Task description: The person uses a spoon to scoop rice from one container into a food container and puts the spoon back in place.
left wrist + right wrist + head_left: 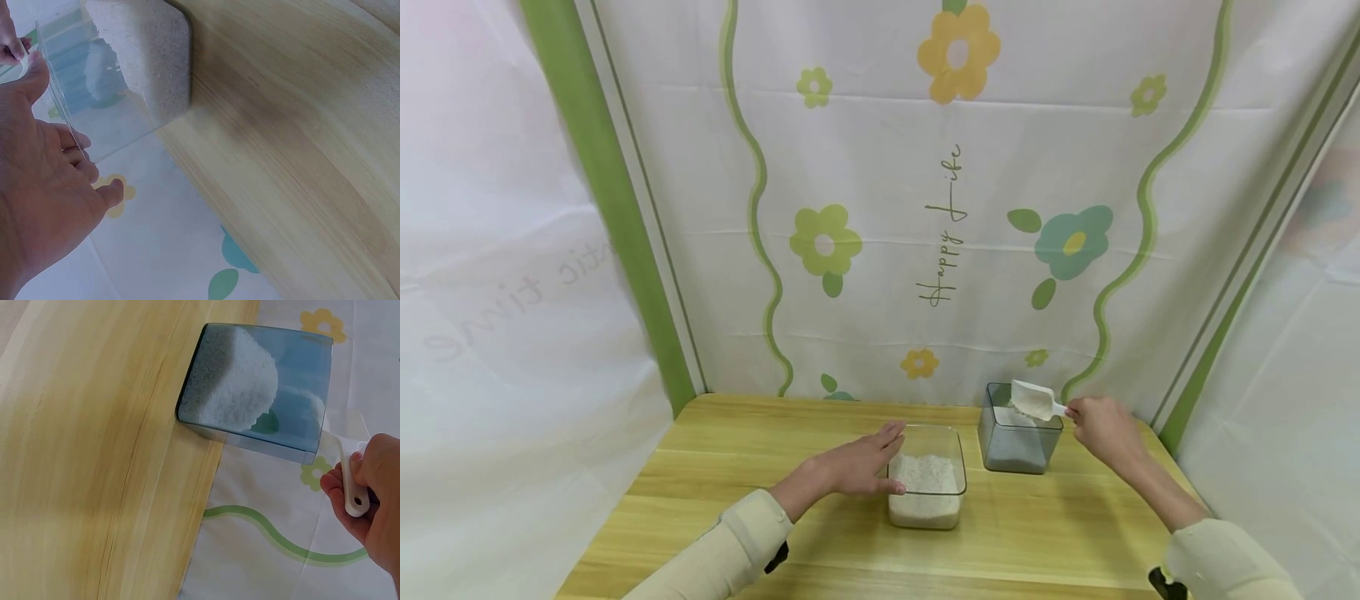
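My right hand (1105, 429) grips the handle of a white scoop (1032, 400), fingers wrapped round it in the right wrist view. Some pale, flour-like powder lies in the scoop, which is above the open top of a blue-tinted clear bin (1015, 457). White powder (240, 381) fills the lower part of that bin. My left hand (853, 463) has its fingers extended at the left rim of a clear square container (942, 493). Its fingertips rest at the rim in the left wrist view. Off-white, grainy powder (927, 473) sits inside this container.
Both containers stand on a light wooden table (760, 454), the blue-tinted one farther back and to the right. A white curtain (872, 167) with printed flowers hangs behind the table's back edge, and more sheeting encloses both sides.
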Demonstrator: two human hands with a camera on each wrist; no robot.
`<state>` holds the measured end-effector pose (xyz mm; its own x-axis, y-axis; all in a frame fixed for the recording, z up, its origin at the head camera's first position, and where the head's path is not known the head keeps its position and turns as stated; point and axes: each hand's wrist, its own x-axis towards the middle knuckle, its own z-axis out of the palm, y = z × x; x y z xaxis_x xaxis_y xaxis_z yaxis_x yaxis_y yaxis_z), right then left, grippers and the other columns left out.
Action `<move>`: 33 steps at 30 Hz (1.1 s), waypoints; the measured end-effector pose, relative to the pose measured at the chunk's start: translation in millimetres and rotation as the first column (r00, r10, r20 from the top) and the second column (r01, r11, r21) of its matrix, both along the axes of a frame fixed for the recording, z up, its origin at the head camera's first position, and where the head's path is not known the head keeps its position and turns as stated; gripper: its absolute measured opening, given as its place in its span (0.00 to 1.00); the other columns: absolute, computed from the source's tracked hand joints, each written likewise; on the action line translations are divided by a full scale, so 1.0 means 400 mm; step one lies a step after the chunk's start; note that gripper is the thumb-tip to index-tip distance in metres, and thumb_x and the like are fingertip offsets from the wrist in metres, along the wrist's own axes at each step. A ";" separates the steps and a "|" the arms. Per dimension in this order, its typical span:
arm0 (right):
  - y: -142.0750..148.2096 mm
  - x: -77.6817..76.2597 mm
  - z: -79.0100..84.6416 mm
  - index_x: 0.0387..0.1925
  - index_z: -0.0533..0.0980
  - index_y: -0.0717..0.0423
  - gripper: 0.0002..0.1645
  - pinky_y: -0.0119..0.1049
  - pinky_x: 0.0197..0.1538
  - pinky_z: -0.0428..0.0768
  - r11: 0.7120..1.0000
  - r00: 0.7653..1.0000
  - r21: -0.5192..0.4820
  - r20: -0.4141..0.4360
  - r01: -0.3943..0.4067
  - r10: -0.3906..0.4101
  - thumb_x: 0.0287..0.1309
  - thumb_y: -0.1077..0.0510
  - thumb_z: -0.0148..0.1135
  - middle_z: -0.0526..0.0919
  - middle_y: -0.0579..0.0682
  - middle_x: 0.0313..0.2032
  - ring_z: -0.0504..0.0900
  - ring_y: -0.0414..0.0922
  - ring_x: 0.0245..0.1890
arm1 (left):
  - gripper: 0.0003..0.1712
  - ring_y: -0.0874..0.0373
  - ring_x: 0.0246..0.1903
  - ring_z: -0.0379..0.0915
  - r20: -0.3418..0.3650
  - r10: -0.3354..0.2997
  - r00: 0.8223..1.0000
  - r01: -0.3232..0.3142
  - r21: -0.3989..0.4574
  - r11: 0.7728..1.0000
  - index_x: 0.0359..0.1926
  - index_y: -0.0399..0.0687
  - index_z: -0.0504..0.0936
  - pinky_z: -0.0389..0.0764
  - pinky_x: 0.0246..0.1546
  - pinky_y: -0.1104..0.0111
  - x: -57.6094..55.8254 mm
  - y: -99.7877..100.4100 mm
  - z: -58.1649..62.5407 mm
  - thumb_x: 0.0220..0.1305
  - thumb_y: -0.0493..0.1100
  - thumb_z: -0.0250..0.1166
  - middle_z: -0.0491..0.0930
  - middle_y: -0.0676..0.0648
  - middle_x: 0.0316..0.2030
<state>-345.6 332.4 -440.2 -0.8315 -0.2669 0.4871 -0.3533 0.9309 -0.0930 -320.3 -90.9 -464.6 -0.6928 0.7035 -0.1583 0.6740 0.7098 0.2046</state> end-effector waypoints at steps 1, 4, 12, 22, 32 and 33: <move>0.000 0.000 -0.001 0.19 0.81 0.53 0.12 0.36 0.19 0.68 1.000 1.000 0.005 -0.012 -0.004 0.004 0.55 0.67 0.67 0.81 0.46 0.17 0.66 0.38 0.15 | 0.54 0.50 0.80 0.33 0.001 0.001 1.000 -0.001 0.001 1.000 0.80 0.43 0.44 0.54 0.77 0.56 0.000 0.000 0.000 0.69 0.73 0.46 0.33 0.46 0.80; 0.000 0.000 -0.005 0.16 0.77 0.51 0.16 0.36 0.19 0.65 1.000 0.999 0.021 -0.046 -0.016 0.016 0.55 0.66 0.68 0.75 0.43 0.14 0.63 0.38 0.15 | 0.54 0.50 0.80 0.33 -0.001 0.001 1.000 -0.001 0.000 1.000 0.80 0.42 0.45 0.55 0.77 0.56 0.000 0.001 0.000 0.69 0.73 0.46 0.33 0.46 0.80; 0.009 -0.003 -0.020 0.21 0.82 0.58 0.07 0.37 0.15 0.69 0.981 0.960 0.170 -0.247 -0.088 0.129 0.43 0.70 0.72 0.80 0.48 0.18 0.71 0.41 0.12 | 0.54 0.50 0.80 0.34 -0.013 -0.004 1.000 0.004 -0.009 1.000 0.80 0.43 0.45 0.56 0.76 0.56 0.000 0.001 -0.002 0.68 0.74 0.45 0.33 0.46 0.80; 0.027 -0.001 -0.030 0.24 0.79 0.64 0.12 0.36 0.10 0.63 0.936 0.860 0.328 -0.433 -0.130 0.272 0.33 0.72 0.75 0.79 0.54 0.20 0.66 0.43 0.12 | 0.54 0.50 0.80 0.33 0.007 -0.007 1.000 0.007 -0.007 1.000 0.80 0.42 0.44 0.55 0.76 0.54 0.004 0.002 0.003 0.69 0.73 0.45 0.33 0.45 0.80; 0.004 0.031 0.025 0.27 0.84 0.59 0.08 0.37 0.19 0.74 0.983 0.921 0.073 -0.345 -0.167 0.182 0.42 0.71 0.73 0.84 0.48 0.20 0.76 0.41 0.15 | 0.54 0.50 0.80 0.33 0.011 0.000 1.000 0.000 -0.009 1.000 0.80 0.42 0.44 0.55 0.76 0.54 0.004 0.000 0.005 0.69 0.73 0.45 0.33 0.45 0.80; -0.004 0.038 0.035 0.27 0.85 0.58 0.08 0.35 0.20 0.74 0.983 0.931 0.051 -0.316 -0.175 0.182 0.42 0.70 0.74 0.84 0.47 0.20 0.74 0.38 0.15 | 0.54 0.50 0.80 0.33 0.011 0.000 1.000 0.001 -0.009 1.000 0.80 0.42 0.44 0.55 0.76 0.54 0.004 0.000 0.005 0.69 0.73 0.45 0.33 0.45 0.80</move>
